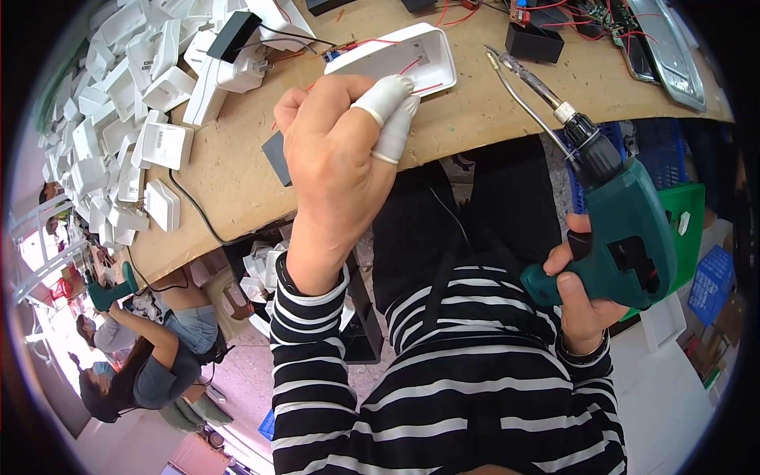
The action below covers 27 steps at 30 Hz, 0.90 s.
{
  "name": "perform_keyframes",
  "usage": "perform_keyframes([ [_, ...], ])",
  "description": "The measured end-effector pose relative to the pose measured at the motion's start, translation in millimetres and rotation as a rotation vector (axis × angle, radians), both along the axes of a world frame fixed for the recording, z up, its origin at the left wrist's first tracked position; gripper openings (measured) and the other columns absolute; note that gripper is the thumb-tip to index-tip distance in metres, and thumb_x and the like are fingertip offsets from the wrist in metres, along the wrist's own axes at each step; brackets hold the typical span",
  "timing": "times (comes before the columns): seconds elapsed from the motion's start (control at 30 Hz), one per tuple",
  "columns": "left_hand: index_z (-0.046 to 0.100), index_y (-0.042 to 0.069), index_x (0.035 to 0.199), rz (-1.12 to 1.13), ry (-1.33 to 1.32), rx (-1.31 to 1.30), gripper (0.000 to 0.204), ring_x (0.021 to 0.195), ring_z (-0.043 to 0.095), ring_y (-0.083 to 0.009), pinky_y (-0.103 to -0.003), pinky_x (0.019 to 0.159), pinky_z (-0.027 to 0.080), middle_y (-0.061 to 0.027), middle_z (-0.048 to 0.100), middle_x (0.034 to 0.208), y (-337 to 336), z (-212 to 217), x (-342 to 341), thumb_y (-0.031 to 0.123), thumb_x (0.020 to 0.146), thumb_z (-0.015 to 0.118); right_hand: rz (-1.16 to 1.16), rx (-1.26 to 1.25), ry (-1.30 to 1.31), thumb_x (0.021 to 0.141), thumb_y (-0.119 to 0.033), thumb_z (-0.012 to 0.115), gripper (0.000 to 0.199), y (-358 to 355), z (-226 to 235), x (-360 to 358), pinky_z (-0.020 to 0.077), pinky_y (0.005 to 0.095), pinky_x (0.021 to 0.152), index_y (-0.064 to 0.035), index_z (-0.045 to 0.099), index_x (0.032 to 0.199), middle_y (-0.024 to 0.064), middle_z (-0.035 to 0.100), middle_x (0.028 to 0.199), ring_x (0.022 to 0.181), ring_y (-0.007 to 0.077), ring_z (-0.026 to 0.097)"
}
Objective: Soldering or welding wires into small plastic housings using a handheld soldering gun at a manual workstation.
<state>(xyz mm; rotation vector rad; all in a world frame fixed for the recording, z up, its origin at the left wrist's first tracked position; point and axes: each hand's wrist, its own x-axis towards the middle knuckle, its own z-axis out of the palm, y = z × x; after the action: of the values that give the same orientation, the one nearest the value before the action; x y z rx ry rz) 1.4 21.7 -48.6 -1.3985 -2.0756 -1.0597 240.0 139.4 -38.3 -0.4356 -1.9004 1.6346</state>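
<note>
My left hand (332, 158) is over the table's near edge, white finger cots (380, 103) on its thumb and index finger. These two are pinched together on a thin red wire (430, 88), whose end sticks out past the fingertips. Just beyond them, an open white plastic casing (439, 59) lies with its hollow side up, and another red wire reaches into it. My right hand (586, 305) grips a dark green soldering gun (625, 214), a finger near its black trigger. The gun's metal tip and curved feed tube (514, 91) point up and left, apart from the casing.
White plastic casings (127, 95) are heaped at the left. A black box (233, 36) lies by them. Farther right are a black block (534, 43), wired boards and a clear tray (673, 63). A green bin (685, 226) stands low right. Another person (170, 360) works at left.
</note>
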Motion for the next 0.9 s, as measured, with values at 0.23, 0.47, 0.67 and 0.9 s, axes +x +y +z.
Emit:
perform_keyframes([
  [0.23, 0.063, 0.009, 0.08, 0.154, 0.173, -0.157, 0.013, 0.064, 0.049, -0.0157, -0.035, 0.07, 0.028, 0.0, 0.054, 0.075, 7.8, 2.9, 1.6, 0.008, 0.067, 0.065, -0.002, -0.027, 0.045, 0.073, 0.0, 0.059, 0.061, -0.6, -4.1, -2.8, 0.0502, 0.0274, 0.06, 0.0045, 0.03, 0.127, 0.0254, 0.051, 0.111, 0.069, 0.019, 0.059],
  [0.47, 0.056, 0.007, 0.068, 0.201, 0.303, -0.185, 0.011, 0.07, 0.051, -0.0162, -0.036, 0.072, 0.027, 0.0001, 0.052, 0.078, 13.3, -1.4, -3.3, 0.004, 0.058, 0.061, 0.082, -0.046, 0.043, 0.072, 0.003, 0.059, 0.063, 0.9, -7.6, -3.5, 0.051, 0.0284, 0.062, 0.0052, 0.029, 0.128, 0.0258, 0.051, 0.111, 0.069, 0.0197, 0.058],
  [0.67, 0.053, 0.006, 0.061, 0.271, 0.335, -0.173, 0.008, 0.076, 0.051, -0.0182, -0.037, 0.074, 0.028, -0.002, 0.055, 0.085, 19.7, 4.3, -5.0, 0.002, 0.056, 0.059, 0.227, 0.052, 0.008, 0.073, 0.003, 0.06, 0.066, 5.9, -10.3, -6.2, 0.0514, 0.0282, 0.062, 0.0069, 0.026, 0.129, 0.0259, 0.051, 0.112, 0.071, 0.0199, 0.059],
  [0.9, 0.065, 0.007, 0.074, 0.389, 0.502, -0.394, 0.01, 0.083, 0.055, -0.0201, -0.035, 0.081, 0.034, 0.0003, 0.062, 0.094, 28.9, 19.6, 9.0, 0.01, 0.065, 0.067, 0.318, 0.131, -0.016, 0.073, 0.003, 0.061, 0.067, 10.8, -11.4, -10.9, 0.0516, 0.0279, 0.061, 0.007, 0.025, 0.129, 0.0272, 0.051, 0.112, 0.07, 0.0197, 0.059],
])
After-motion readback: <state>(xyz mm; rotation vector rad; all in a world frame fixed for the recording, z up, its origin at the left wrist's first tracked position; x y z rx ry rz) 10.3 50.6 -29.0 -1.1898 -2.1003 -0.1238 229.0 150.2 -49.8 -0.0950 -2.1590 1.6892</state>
